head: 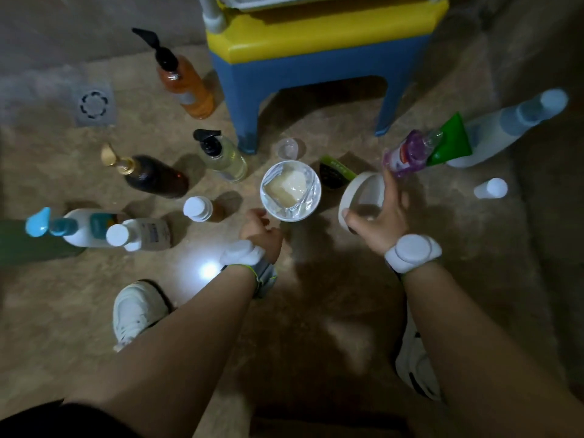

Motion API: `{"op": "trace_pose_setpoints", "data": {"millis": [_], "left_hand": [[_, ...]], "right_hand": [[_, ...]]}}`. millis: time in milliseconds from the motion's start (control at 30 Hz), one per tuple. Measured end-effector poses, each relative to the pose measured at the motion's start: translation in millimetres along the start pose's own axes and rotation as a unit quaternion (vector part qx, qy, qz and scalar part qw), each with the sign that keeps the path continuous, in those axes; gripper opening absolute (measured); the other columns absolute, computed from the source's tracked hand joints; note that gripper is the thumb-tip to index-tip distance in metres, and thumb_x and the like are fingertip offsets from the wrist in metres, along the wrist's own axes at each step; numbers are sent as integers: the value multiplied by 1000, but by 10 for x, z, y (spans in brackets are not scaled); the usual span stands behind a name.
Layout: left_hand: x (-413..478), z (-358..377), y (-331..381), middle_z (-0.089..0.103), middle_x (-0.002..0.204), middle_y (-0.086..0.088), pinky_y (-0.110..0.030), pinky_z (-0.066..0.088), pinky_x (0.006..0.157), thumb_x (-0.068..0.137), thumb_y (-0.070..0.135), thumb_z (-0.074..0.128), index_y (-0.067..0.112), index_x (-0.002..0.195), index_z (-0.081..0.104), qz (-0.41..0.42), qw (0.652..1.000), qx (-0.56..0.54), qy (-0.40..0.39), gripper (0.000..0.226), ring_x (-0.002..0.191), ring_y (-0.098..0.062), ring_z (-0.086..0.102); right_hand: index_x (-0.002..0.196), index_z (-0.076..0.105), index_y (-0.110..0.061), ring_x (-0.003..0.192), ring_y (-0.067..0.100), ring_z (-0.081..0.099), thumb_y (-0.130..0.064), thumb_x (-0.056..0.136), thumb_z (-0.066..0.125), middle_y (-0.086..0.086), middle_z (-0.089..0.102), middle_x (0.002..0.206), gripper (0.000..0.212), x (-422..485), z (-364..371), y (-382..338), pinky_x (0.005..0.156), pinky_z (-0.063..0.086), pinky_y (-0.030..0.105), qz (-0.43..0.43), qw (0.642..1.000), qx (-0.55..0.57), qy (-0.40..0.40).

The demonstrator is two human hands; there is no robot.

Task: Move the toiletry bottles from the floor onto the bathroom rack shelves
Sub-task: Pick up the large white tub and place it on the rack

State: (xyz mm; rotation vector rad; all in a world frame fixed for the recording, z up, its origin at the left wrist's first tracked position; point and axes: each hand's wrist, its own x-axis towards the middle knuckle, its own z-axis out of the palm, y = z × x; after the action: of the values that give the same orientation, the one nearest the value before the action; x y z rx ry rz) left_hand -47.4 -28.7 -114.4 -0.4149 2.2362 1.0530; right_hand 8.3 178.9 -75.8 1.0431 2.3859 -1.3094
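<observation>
In the head view, the left hand (260, 230) sits at 6 o'clock of an open white round tub (290, 191) that holds a pale waxy lump. Its fingers are curled and pinch the near rim. The right hand (379, 222) wraps round a white round plastic jar (358, 197) tipped on its side, at 3 o'clock of the tub. Its forefinger stretches toward a translucent purple bottle (407, 156); whether they touch I cannot tell.

The other toiletries stand on the tan stone floor (47, 311). An orange pump bottle (186, 86), a clear pump bottle (224, 156) and a dark brown gold-pump bottle (155, 175) lie between 9 and 12 o'clock. A tall white blue-capped bottle (505, 124) is at 2 o'clock.

The step in hand looks like the pickup of both containers. The next move calls for lifting them toward 12 o'clock, past the blue-and-yellow plastic stool (316, 58), while keeping the open tub level. Only a white rack post (215, 14) shows, so the shelves must be found higher up.
</observation>
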Motion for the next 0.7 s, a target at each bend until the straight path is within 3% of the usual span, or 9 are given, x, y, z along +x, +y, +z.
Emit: {"op": "trace_pose_setpoints", "data": {"millis": [100,200,233,367,467,567,633,700], "left_hand": [[-214,-112,140,67,78,-19,-44,57,68,78,24,53,15,74,59,-54,996,-66,-39,12,61,-31,65],[-439,-219,330,62,65,-17,-26,51,47,94,15,45,6,72,57,-42,981,-145,-122,27,42,-16,58],[-503,-264,391,62,63,-15,-24,51,46,96,18,44,5,74,58,-45,972,-178,-147,29,41,-14,59],[-560,-401,561,65,70,-13,-27,58,51,95,25,48,-2,101,59,-98,926,-299,-207,30,47,-13,64],[-485,-515,550,63,83,-12,-22,56,49,93,22,53,3,104,59,-101,909,-358,-190,23,54,-11,66],[-387,-572,494,65,90,-16,-31,58,66,91,20,56,6,97,64,-47,933,-326,-143,18,72,-21,64],[-377,-571,553,64,83,-15,-34,58,65,90,16,57,8,90,65,-3,948,-299,-108,11,72,-24,61],[-345,-552,625,64,74,-9,-32,57,63,90,14,58,6,92,65,40,961,-264,-74,10,65,-18,62]], "right_hand": [[141,18,-38,131,23,36,-41,59,76,2,25,148,101,-234,-67,-305,97,36,29,-98,994,45,-6],[136,19,-39,116,10,48,-43,55,74,-5,36,138,97,-430,-88,-557,90,45,18,-140,984,101,-47],[135,19,-38,115,7,49,-41,55,75,-6,38,135,97,-480,-74,-618,90,46,17,-155,980,112,-63],[131,21,-37,122,14,48,-35,54,80,-3,37,136,97,-587,51,-737,100,47,39,-174,969,129,-123],[128,23,-39,124,14,44,-40,53,82,-3,34,137,95,-585,29,-822,99,47,37,-174,967,111,-152],[129,26,-35,120,13,39,-40,54,86,-4,34,132,96,-512,-30,-923,90,44,25,-181,970,10,-161],[138,23,-30,124,18,36,-39,57,85,1,33,138,102,-421,-3,-995,99,40,36,-201,962,-96,-156],[146,10,-29,134,27,28,-47,57,83,5,26,147,116,-321,73,-1067,106,30,41,-206,946,-185,-167]]}}
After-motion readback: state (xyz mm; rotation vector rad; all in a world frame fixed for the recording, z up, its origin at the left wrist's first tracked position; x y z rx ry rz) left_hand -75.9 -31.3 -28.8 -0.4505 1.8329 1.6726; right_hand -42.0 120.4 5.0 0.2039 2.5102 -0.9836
